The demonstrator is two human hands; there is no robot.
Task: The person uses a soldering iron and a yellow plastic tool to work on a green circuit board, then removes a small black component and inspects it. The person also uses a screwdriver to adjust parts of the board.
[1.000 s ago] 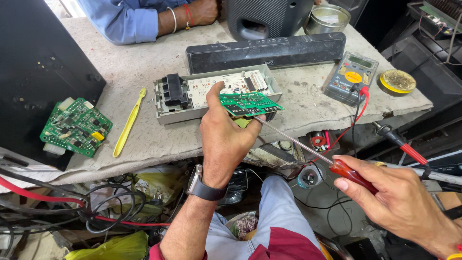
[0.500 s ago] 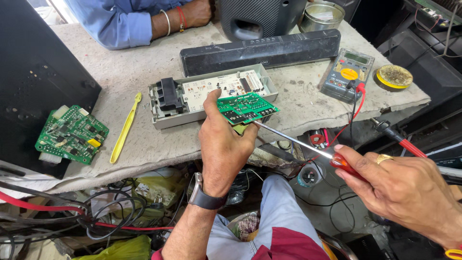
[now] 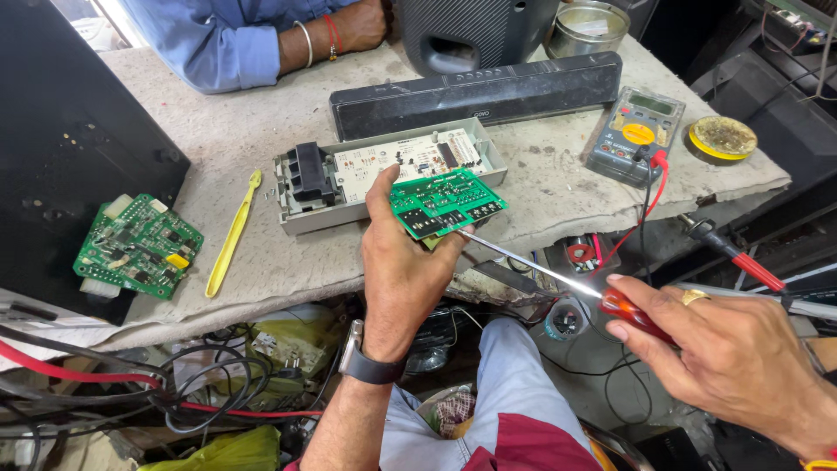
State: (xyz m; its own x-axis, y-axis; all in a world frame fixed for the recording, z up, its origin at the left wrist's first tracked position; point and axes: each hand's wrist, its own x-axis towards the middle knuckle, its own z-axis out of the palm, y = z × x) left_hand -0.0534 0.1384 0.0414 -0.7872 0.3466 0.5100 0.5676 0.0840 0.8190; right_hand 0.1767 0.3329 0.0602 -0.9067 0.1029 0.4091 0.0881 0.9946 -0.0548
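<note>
Left hand [image 3: 405,262] pinches flat green board [image 3: 446,201], screwdriver [image 3: 558,277] seemingly touching.

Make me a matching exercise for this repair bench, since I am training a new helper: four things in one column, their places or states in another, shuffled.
Things:
1. small green circuit board
2. screwdriver
3. yellow toothbrush
4. multimeter

Places or states:
A. lying flat on the bench, left of the open grey casing
B. pinched in the left hand
C. on the bench's right part, red lead plugged in
D. gripped by the right hand, tip at the board's edge

Pairs: 1-B, 2-D, 3-A, 4-C
</note>
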